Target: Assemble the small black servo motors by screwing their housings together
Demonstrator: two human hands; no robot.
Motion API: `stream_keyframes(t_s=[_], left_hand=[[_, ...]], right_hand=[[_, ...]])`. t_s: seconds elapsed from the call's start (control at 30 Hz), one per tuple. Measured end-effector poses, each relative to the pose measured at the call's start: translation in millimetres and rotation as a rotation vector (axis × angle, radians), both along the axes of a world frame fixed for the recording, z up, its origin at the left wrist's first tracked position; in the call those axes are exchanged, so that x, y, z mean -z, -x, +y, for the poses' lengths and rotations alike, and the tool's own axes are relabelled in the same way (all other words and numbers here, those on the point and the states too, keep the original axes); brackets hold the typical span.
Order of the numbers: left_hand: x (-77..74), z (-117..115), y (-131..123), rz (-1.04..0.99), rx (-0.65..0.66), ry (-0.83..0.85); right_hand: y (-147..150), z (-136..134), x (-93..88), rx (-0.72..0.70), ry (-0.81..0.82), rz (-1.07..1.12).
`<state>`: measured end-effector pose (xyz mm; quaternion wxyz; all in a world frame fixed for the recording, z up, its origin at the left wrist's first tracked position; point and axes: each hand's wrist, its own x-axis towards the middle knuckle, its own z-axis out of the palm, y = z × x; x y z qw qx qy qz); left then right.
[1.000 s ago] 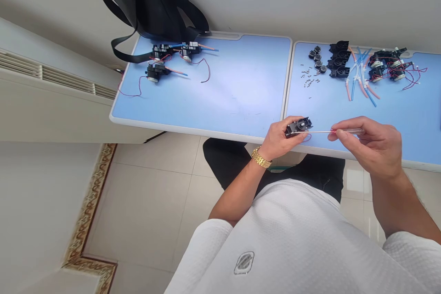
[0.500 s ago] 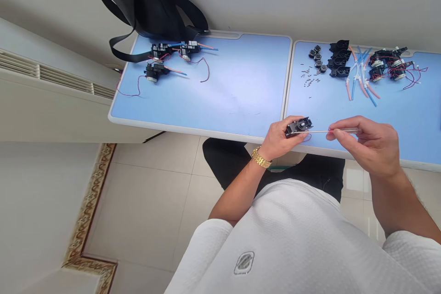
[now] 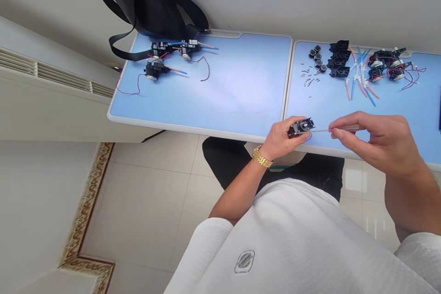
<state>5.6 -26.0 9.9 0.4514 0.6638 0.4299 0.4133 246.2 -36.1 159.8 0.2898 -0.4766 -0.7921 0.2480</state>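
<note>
My left hand (image 3: 280, 140), with a gold watch on its wrist, is closed around a small black motor unit (image 3: 301, 127) at the near edge of the right blue table (image 3: 396, 115). My right hand (image 3: 375, 140) pinches the clear handle of a thin screwdriver (image 3: 330, 130). The metal shaft runs leftward, and its tip touches the side of the motor unit. A thin red wire loops just under the unit.
On the right table lie small screws (image 3: 308, 80), black housings (image 3: 338, 59), blue and orange tubes (image 3: 360, 78) and wired motor units (image 3: 389, 66). The left blue table (image 3: 223, 96) carries three wired units (image 3: 165, 57) beside a black bag (image 3: 151, 0). A white radiator (image 3: 51, 82) stands at left.
My right hand has lifted slightly and shifted a little right along the screwdriver handle. The left hand and motor unit have barely moved.
</note>
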Motion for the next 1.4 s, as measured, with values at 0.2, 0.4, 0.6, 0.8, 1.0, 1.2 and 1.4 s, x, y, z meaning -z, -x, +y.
stream_keyframes(t_s=[0.2,0.4,0.6,0.8,1.0,1.2,1.4], left_hand=[[-1.3,0,1,0.003,0.015,0.004],[-1.7,0,0,0.013,0.011,0.021],[-3.9,1,1,0.000,0.013,0.017],[-4.3,3,3,-0.031,0.014,0.051],[-5.9,2,1,-0.036,0.020,0.067],[-5.8,1,2,-0.048,0.001,0.098],[-3.9,3,2,-0.062,0.004,0.089]], right_hand=[[3,10,-27.8,-0.250,-0.084,-0.170],[11,20,-43.1,-0.379,-0.139,-0.375],[24,25,-46.9,-0.372,-0.231,-0.509],[33,23,-48.1,-0.398,-0.208,-0.515],[35,32,-51.7,-0.470,-0.069,-0.438],[32,42,-46.2,-0.367,-0.166,-0.518],[36,36,-44.2,-0.393,-0.191,-0.488]])
